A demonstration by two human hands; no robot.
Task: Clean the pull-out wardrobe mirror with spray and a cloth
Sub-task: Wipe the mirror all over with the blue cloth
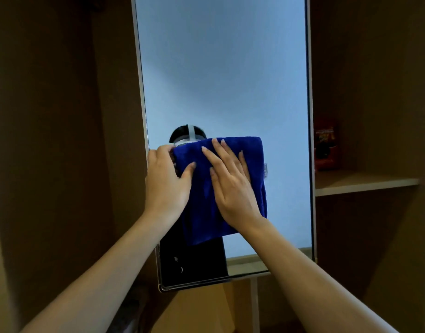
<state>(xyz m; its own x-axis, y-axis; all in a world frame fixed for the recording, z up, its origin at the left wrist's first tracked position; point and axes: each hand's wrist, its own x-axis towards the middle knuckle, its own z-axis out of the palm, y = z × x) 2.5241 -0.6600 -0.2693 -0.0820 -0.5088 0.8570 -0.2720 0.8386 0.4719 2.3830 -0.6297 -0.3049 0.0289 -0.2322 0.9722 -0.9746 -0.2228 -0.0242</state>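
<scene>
Centrally in the frame, a blue cloth (pixel 221 188) lies flat against a tall mirror (pixel 221 68), over its lower middle. At right of the cloth, the right hand (pixel 230 186) presses it with straight, spread fingers. At left, the left hand (pixel 167 181) grips its edge, thumb curled over the fabric. At centre right, a wooden shelf (pixel 365 182) holds a red package (pixel 325 147)

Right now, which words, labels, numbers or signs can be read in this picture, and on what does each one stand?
No text can be read.
Red package on the shelf: it has print, but too blurred to read.
Tag on the blue cloth: too small to read.
</scene>
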